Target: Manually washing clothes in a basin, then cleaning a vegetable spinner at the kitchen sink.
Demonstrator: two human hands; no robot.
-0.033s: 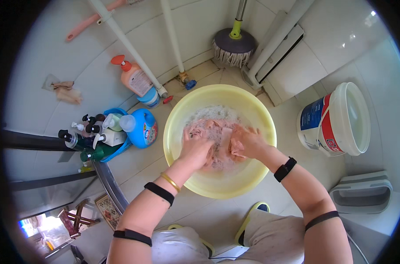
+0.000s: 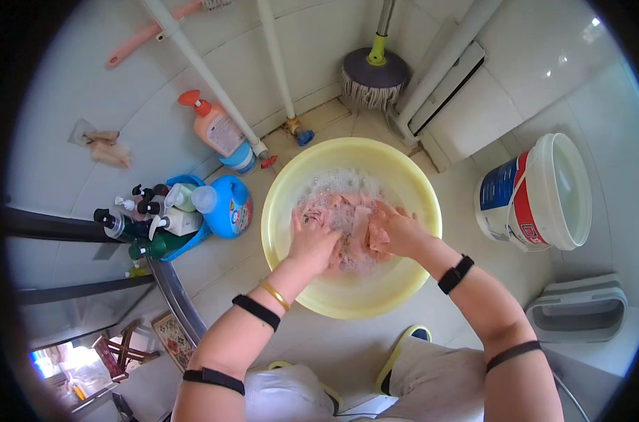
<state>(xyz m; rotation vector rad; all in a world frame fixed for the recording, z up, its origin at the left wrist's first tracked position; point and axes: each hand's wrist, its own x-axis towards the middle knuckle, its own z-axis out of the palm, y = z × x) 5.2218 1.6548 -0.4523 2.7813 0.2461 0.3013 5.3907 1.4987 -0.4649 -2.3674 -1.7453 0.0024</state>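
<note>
A pale yellow basin (image 2: 351, 304) stands on the floor in front of me, holding sudsy water and a wet pink cloth (image 2: 346, 205). My left hand (image 2: 314, 243) is in the suds at the left part of the cloth, its fingers curled into the fabric. On the other side, my right hand (image 2: 398, 231) grips a bunched fold of the same cloth, with some pink fabric showing below the fingers. Foam and cloth hide part of the fingertips. A gold bangle (image 2: 273, 295) circles my left wrist, and black straps are on both arms.
A blue basket (image 2: 193, 243) of pump bottles and a blue detergent jug (image 2: 229, 207) stand left of the basin. Behind are an orange pump bottle (image 2: 217, 130), pipes and a mop (image 2: 375, 68). A white bucket (image 2: 544, 193) and a grey plastic bin (image 2: 578, 309) are at right.
</note>
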